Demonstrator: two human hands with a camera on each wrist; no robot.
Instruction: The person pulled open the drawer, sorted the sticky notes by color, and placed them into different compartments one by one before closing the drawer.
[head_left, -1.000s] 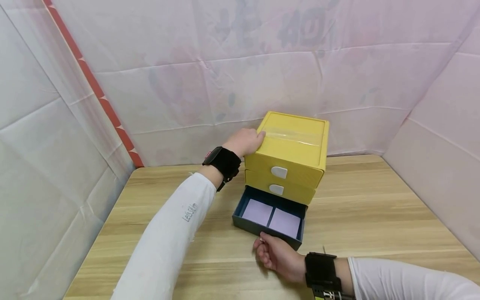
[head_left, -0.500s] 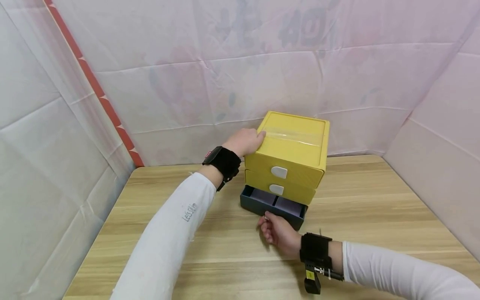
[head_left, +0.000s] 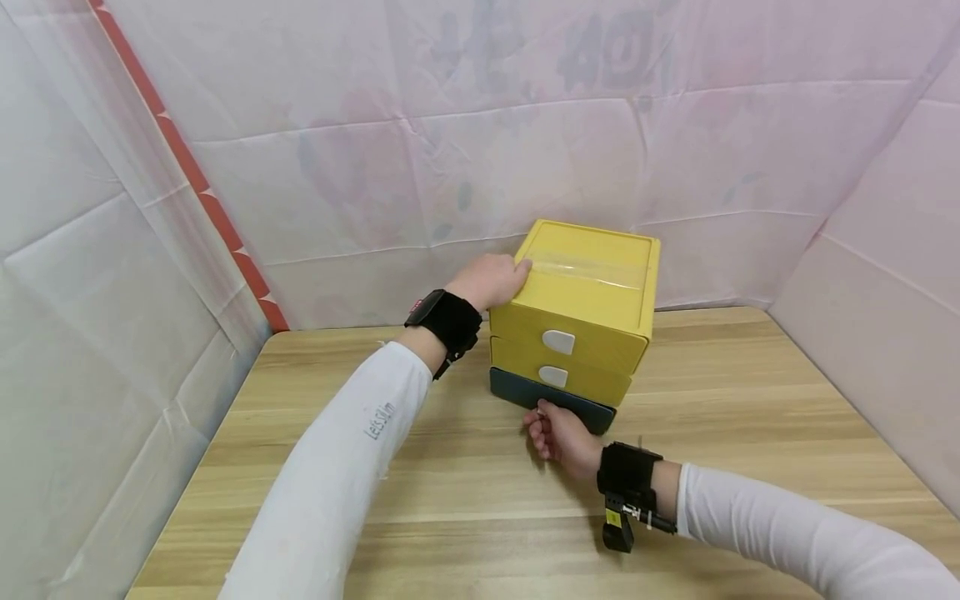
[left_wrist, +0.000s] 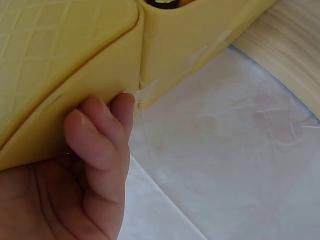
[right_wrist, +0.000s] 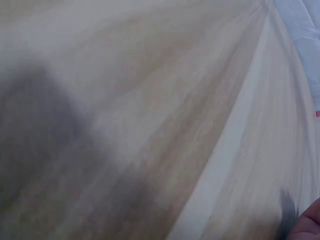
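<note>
A yellow drawer cabinet (head_left: 592,292) stands at the back of the wooden table (head_left: 750,400). It has two yellow drawers with white handles. Its bottom drawer, dark blue (head_left: 525,391), is pushed in flush. My left hand (head_left: 491,281) grips the cabinet's top left edge. In the left wrist view its fingers (left_wrist: 102,142) curl against the yellow cabinet (left_wrist: 65,65) at a corner. My right hand (head_left: 553,429) is at the blue drawer's front, with curled fingers holding its lower edge. The right wrist view is blurred and shows only the table (right_wrist: 150,100).
White sheeting (head_left: 375,167) walls the table in at the back, left and right. A red strip (head_left: 202,200) runs down the left corner. Bare wood lies to the left and right of the cabinet and toward the front edge.
The blue drawer, pulled out one second ago with two pale cards showing inside, has been slid shut by my right hand. My left hand has stayed on the cabinet.
</note>
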